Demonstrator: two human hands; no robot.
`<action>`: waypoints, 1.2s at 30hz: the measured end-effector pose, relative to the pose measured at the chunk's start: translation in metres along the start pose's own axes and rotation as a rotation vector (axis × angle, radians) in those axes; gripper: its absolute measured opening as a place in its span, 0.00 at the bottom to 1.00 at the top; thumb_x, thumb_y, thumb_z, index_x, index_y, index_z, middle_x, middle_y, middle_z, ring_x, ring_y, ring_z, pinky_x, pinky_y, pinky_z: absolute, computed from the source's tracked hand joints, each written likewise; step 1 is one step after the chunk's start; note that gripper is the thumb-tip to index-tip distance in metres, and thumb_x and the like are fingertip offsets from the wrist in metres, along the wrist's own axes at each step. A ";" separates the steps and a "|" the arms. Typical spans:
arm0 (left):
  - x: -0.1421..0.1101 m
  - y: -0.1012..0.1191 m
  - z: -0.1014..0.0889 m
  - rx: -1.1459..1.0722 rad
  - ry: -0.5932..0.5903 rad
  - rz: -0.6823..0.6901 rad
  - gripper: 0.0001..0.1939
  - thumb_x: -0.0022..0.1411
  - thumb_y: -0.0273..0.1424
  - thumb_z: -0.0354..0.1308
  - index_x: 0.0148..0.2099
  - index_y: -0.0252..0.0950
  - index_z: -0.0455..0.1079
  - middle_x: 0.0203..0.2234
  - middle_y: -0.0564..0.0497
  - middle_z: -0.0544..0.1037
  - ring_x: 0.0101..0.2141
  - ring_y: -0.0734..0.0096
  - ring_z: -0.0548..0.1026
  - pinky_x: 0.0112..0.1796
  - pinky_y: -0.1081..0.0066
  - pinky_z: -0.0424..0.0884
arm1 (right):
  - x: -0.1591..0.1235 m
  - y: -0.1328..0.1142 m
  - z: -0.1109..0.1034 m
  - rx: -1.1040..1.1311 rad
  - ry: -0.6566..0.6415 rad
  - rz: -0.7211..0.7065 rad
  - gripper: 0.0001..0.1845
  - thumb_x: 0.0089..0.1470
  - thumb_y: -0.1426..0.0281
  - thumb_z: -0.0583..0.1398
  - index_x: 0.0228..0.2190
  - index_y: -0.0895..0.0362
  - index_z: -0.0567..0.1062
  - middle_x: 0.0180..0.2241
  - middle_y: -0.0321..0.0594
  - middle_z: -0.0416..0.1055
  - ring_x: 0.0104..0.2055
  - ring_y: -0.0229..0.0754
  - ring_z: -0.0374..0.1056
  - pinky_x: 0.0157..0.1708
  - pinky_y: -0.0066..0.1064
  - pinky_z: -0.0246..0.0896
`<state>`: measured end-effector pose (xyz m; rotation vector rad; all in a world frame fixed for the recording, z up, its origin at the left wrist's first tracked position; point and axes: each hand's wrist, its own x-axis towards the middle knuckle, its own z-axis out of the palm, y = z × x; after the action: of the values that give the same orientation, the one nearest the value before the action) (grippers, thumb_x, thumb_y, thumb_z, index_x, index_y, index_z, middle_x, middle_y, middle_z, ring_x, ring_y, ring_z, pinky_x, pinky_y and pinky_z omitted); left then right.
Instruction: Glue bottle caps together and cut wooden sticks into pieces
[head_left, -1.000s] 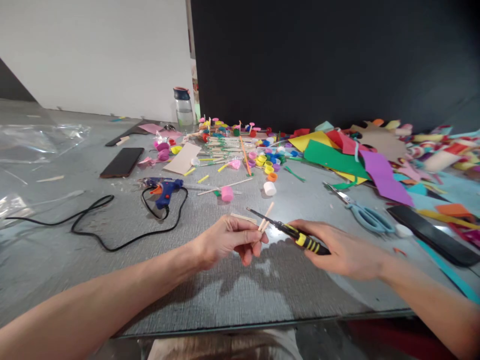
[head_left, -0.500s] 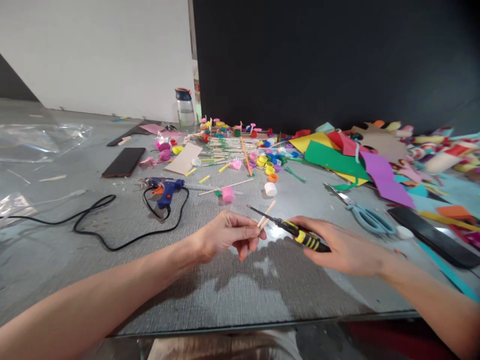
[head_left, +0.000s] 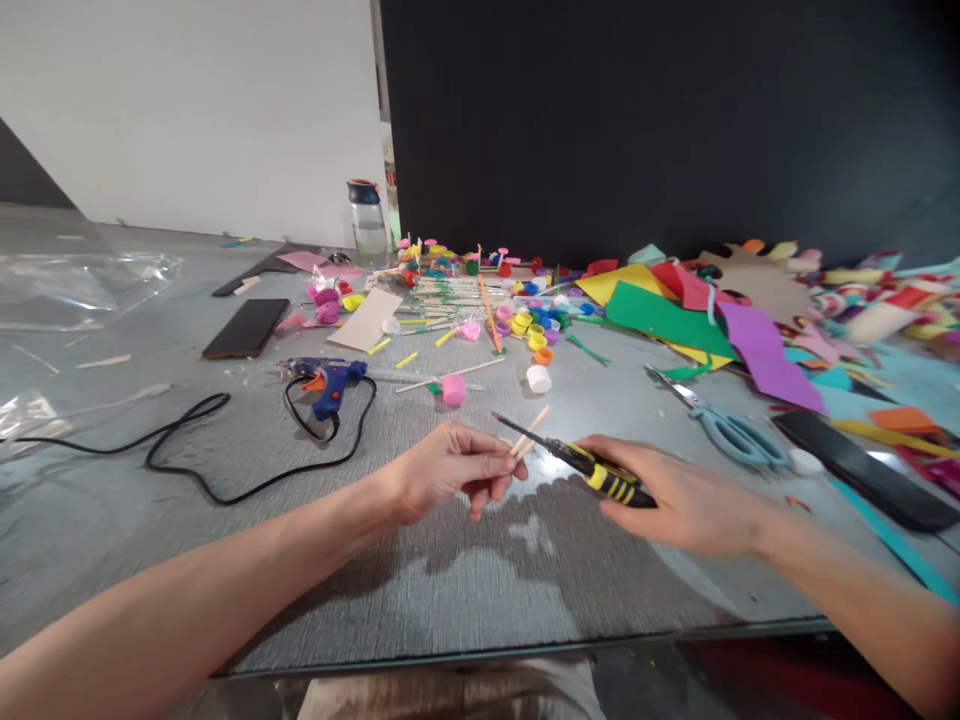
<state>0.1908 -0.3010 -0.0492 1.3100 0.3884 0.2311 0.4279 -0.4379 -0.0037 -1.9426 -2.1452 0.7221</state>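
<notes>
My left hand [head_left: 469, 468] pinches thin wooden sticks [head_left: 534, 430] between thumb and fingertips, their pale ends pointing up and right. In my right hand [head_left: 675, 495] are long-nose pliers [head_left: 611, 480] with black and yellow handles. Their slim dark jaws reach left across the sticks, just above my left fingertips. Whether the jaws grip the sticks, I cannot tell. Beyond my hands lie a white bottle cap [head_left: 538, 378] and a pink cap [head_left: 454, 389].
A blue glue gun [head_left: 330, 385] with a black cord lies left, near a phone [head_left: 246, 328]. Scissors [head_left: 731, 432] and a black case [head_left: 862, 470] lie right. Coloured caps, sticks and paper sheets [head_left: 667, 315] spread along the back, with a water bottle [head_left: 367, 218].
Both hands hold nearly the same pose, with the pliers still across the sticks. The whole view has shifted very slightly.
</notes>
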 end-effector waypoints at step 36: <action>0.003 -0.011 0.003 -0.031 -0.006 0.023 0.18 0.58 0.41 0.67 0.34 0.28 0.77 0.18 0.55 0.72 0.15 0.83 0.67 0.18 0.80 0.61 | 0.001 0.010 0.026 -0.061 0.174 -0.105 0.27 0.48 0.77 0.58 0.51 0.57 0.65 0.42 0.46 0.75 0.41 0.50 0.73 0.39 0.37 0.65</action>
<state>0.1941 -0.3051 -0.0602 1.2848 0.3631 0.2516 0.4250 -0.4426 -0.0313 -1.8300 -2.1672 0.4566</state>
